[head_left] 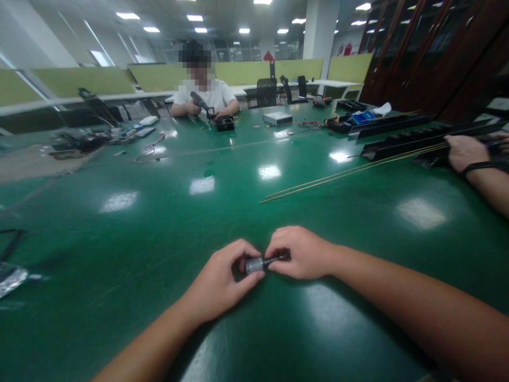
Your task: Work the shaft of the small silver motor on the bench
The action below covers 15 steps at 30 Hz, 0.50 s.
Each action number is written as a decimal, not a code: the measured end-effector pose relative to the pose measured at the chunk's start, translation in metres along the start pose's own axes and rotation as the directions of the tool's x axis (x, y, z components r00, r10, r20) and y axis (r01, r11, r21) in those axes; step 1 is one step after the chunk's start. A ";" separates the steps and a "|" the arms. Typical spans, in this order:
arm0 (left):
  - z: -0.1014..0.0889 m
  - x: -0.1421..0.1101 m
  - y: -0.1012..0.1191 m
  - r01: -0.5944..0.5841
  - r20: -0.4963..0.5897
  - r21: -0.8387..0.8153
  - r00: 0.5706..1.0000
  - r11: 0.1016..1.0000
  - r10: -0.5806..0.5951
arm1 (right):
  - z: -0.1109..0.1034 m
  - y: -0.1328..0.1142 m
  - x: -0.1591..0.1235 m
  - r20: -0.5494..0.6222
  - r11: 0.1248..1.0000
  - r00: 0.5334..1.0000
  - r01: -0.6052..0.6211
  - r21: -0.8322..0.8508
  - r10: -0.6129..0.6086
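My left hand is closed around a small grey metal cylinder, thumb below and fingers above. From the cylinder's right end a thin dark rod sticks out, and the thumb and fingers of my right hand pinch it. Both hands are low over the near part of the green table, close together. The exact kind of the cylinder cannot be made out, and its left end is partly hidden by my left hand.
Long thin brass-coloured rods lie beyond my right hand, near another person's hand and black metal channels. Across the table a person holds a tool. Cables and parts lie far left; a silver box stands at the back.
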State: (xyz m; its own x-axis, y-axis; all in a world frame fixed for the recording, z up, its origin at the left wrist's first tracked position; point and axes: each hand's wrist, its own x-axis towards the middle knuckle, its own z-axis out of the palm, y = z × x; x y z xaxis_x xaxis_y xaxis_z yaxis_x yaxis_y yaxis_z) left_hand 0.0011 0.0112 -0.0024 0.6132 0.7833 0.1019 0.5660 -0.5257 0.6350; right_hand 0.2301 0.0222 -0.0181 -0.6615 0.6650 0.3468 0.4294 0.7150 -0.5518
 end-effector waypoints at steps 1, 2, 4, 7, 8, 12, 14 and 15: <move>0.000 0.000 0.000 0.000 0.000 -0.002 1.000 1.000 0.000 | 0.000 0.000 -0.001 -0.003 1.000 1.000 -0.003 -0.004 0.003; 0.000 0.000 0.000 0.000 0.000 -0.004 1.000 1.000 0.000 | -0.001 0.000 -0.001 -0.005 1.000 1.000 -0.008 -0.008 0.008; 0.000 0.000 -0.001 0.003 0.001 -0.005 1.000 1.000 -0.003 | -0.001 0.001 -0.001 -0.006 1.000 1.000 -0.016 -0.013 0.016; 0.000 -0.001 -0.001 0.009 0.006 0.000 1.000 1.000 -0.009 | -0.002 0.001 -0.002 0.000 1.000 1.000 -0.025 -0.018 0.025; 0.000 -0.001 -0.001 0.009 0.007 0.001 1.000 1.000 -0.009 | -0.002 0.001 -0.002 0.003 0.999 1.000 -0.027 -0.021 0.027; 0.000 -0.001 -0.001 0.004 0.009 -0.002 1.000 1.000 -0.004 | -0.004 0.001 -0.002 0.017 0.999 0.999 -0.028 -0.028 0.029; 0.000 -0.001 -0.001 0.000 0.009 -0.004 1.000 1.000 0.001 | -0.006 0.001 -0.003 0.026 0.999 0.999 -0.032 -0.031 0.033; 0.000 -0.001 -0.001 -0.002 0.008 -0.003 1.000 1.000 0.002 | -0.007 0.001 -0.003 0.029 0.999 0.999 -0.036 -0.031 0.037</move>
State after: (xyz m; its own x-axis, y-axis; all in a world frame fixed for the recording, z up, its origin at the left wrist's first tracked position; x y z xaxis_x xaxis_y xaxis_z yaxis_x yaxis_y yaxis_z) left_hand -0.0007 0.0111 -0.0031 0.6189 0.7794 0.0973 0.5628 -0.5265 0.6373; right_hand 0.2365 0.0226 -0.0143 -0.6627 0.6843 0.3044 0.4719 0.6971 -0.5398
